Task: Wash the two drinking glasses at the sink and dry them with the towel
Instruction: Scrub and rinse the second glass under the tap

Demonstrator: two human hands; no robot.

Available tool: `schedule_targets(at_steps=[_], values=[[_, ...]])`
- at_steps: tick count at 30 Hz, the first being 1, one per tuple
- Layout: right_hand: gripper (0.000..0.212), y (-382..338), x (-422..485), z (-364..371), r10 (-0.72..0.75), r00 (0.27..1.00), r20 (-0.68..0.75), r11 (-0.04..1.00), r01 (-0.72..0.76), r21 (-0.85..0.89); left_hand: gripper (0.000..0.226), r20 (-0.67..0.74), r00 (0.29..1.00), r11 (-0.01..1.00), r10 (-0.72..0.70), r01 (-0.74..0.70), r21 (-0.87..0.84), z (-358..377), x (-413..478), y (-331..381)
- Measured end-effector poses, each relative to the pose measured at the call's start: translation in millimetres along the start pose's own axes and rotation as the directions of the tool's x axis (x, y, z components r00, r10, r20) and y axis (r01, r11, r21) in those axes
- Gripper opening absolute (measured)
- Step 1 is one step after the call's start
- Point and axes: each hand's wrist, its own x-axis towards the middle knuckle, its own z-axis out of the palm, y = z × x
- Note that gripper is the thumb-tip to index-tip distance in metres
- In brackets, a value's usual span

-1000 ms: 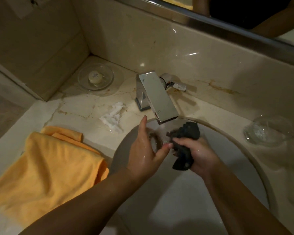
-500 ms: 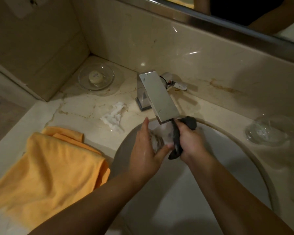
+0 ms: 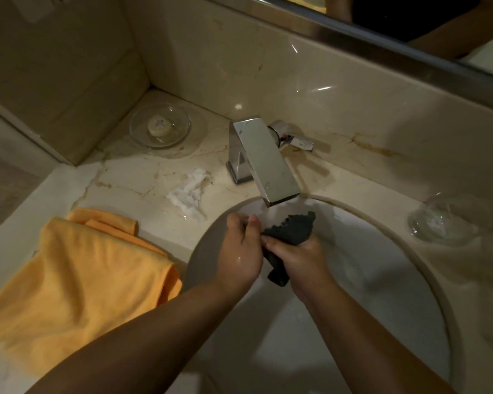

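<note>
Dropped below the spout (image 3: 268, 163), the right hand (image 3: 300, 255) grips dark cloth (image 3: 292, 227); left hand (image 3: 239, 251) clasps glass (image 3: 243, 220) over sink (image 3: 362, 282).

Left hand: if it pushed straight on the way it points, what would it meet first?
Probably the faucet spout, its tip just beyond the left hand gripping the glass. Depth is unclear: held lower, it would pass under and meet the back wall of the sink.
</note>
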Motion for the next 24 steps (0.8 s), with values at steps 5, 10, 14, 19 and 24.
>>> schedule_targets(at_steps=[5,10,14,19,24], values=[[0.025,-5.5,7.3,-1.2,0.108,0.987,-0.117,0.993,-0.102,0.052,0.037,0.012,0.991,0.982,0.13,-0.131,0.137,6.9,-11.0,-9.5],[0.054,-9.0,23.1,0.5,0.345,0.906,-0.246,0.935,-0.309,0.174,0.064,0.087,0.905,0.815,0.415,-0.413,0.407,8.4,-12.3,-19.5],[0.028,-16.9,29.8,-7.6,0.344,0.91,-0.232,0.933,-0.303,0.194,0.037,0.124,0.979,0.976,0.162,-0.178,0.127,9.2,-10.0,-3.9],[0.026,-17.8,22.2,-14.8,0.179,0.977,-0.12,0.984,-0.178,0.016,0.05,0.252,0.843,0.81,-0.475,0.531,-0.248,2.8,16.8,14.3],[0.024,-13.3,16.1,-5.1,0.053,0.999,0.004,0.996,-0.052,-0.074,0.037,0.03,0.999,0.999,0.014,-0.013,-0.029,6.1,4.1,-5.9]])
